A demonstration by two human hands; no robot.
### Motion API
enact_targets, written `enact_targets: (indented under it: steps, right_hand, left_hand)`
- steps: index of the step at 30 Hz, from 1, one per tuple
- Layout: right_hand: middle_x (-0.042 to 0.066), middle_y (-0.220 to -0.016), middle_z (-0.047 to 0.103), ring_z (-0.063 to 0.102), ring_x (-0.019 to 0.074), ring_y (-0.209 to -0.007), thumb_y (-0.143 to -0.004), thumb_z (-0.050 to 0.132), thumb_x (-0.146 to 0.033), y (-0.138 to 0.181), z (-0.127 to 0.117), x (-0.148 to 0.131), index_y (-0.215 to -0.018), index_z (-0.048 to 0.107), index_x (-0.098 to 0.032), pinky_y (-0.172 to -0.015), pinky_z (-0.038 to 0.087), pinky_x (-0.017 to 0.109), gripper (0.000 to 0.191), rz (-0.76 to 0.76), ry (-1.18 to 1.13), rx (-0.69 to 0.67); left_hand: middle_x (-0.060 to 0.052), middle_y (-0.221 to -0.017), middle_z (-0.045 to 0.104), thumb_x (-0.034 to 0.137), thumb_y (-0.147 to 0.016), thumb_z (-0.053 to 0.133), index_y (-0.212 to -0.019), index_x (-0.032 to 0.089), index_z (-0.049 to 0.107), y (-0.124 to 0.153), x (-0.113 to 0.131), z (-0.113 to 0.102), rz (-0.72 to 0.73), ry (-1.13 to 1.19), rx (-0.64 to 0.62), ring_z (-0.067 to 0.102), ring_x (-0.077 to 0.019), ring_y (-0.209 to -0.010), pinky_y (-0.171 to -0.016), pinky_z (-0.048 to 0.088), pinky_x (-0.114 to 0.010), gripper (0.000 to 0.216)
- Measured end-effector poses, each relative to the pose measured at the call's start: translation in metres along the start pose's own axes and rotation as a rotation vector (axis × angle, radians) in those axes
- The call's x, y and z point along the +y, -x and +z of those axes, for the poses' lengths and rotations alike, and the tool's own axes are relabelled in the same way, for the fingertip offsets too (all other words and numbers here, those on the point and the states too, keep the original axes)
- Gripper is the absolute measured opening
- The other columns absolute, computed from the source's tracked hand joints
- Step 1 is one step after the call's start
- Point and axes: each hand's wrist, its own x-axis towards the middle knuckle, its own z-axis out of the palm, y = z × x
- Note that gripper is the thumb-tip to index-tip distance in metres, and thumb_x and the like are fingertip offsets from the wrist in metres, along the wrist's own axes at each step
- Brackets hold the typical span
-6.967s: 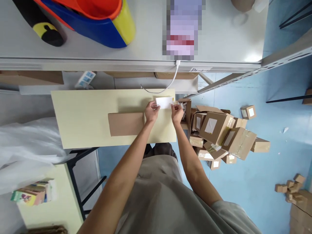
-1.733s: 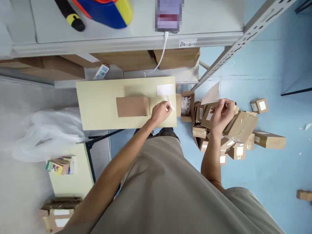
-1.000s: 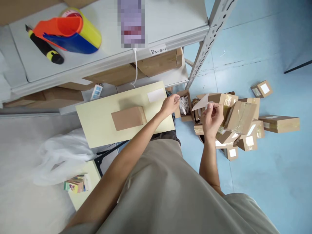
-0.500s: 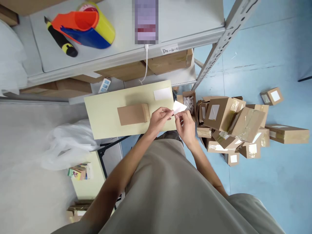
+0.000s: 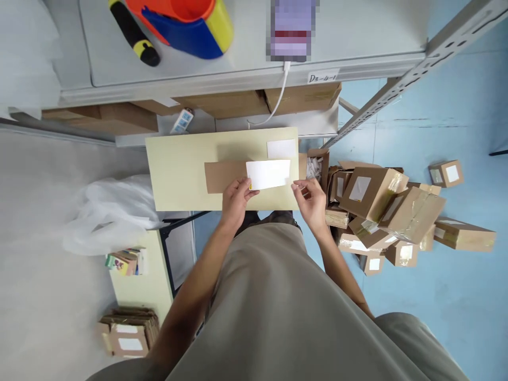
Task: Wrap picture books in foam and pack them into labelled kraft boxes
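Observation:
My left hand (image 5: 235, 203) is closed in a pinch on the lower left corner of a white paper label (image 5: 269, 174), which has a small yellow mark at that corner. The label is spread flat above the table, partly in front of a brown cardboard box (image 5: 222, 177). Just off the label's right edge, the thumb and fingertips of my right hand (image 5: 311, 203) are pinched together. Whatever is between them is too small to make out. Another white sheet (image 5: 281, 148) lies on the pale yellow table (image 5: 178, 174), behind the label.
Taped cardboard boxes (image 5: 371, 193) are heaped on the blue floor to the right. Behind the table stands a metal shelf (image 5: 238, 74) with a tape dispenser (image 5: 194, 32), a black-and-yellow knife (image 5: 133, 32) and a blurred-out device on a white cable (image 5: 282, 87). White plastic (image 5: 115, 214) lies left.
The white label, bent up between both hands before, is now spread flat and further left. My left hand has moved left with it, away from my right hand. The view has shifted.

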Motion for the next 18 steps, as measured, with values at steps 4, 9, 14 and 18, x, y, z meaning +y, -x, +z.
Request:
enact_targets:
  steps: [4, 9, 14, 18]
  right_hand:
    - [0.006, -0.104, 0.075, 0.067, 0.0160, -0.071, -0.100, 0.072, -0.074, -0.011, 0.019, 0.006, -0.103, 0.082, -0.024, -0.067, 0.060, 0.033, 0.051, 0.162, -0.155, -0.035]
    - [0.003, -0.089, 0.074, 0.064, 0.0150, -0.063, -0.087, 0.081, -0.078, -0.012, 0.063, -0.005, -0.096, 0.079, -0.023, -0.053, 0.050, 0.029, 0.056, 0.322, -0.251, -0.166]
    - [-0.003, -0.061, 0.061, 0.060, 0.0162, -0.057, -0.086, 0.082, -0.079, -0.004, 0.106, -0.021, -0.092, 0.075, -0.023, -0.053, 0.047, 0.029, 0.056, 0.371, -0.227, -0.215]
    - [-0.001, -0.067, 0.066, 0.065, 0.0182, -0.062, -0.086, 0.080, -0.077, 0.005, 0.145, -0.022, -0.090, 0.072, -0.024, -0.057, 0.052, 0.030, 0.054, 0.366, -0.153, -0.190]
  left_hand:
    - [-0.003, -0.096, 0.071, 0.053, -0.081, 0.092, -0.091, 0.022, 0.066, -0.002, 0.008, -0.037, -0.009, 0.042, -0.006, 0.078, -0.0217, -0.097, -0.094, 0.071, -0.040, 0.042]
    - [-0.002, -0.093, 0.071, 0.054, -0.079, 0.093, -0.088, 0.023, 0.066, -0.004, 0.007, -0.076, -0.019, 0.074, -0.004, 0.078, -0.0211, -0.096, -0.093, 0.070, -0.039, 0.042]
    - [-0.004, -0.097, 0.074, 0.058, -0.082, 0.089, -0.092, 0.023, 0.067, -0.014, -0.003, -0.121, -0.017, 0.069, -0.015, 0.078, -0.0220, -0.098, -0.092, 0.069, -0.039, 0.043]
    - [-0.004, -0.091, 0.075, 0.058, -0.082, 0.086, -0.092, 0.022, 0.072, -0.038, -0.025, -0.166, 0.045, -0.112, 0.070, 0.075, -0.0207, -0.092, -0.089, 0.068, -0.037, 0.040]
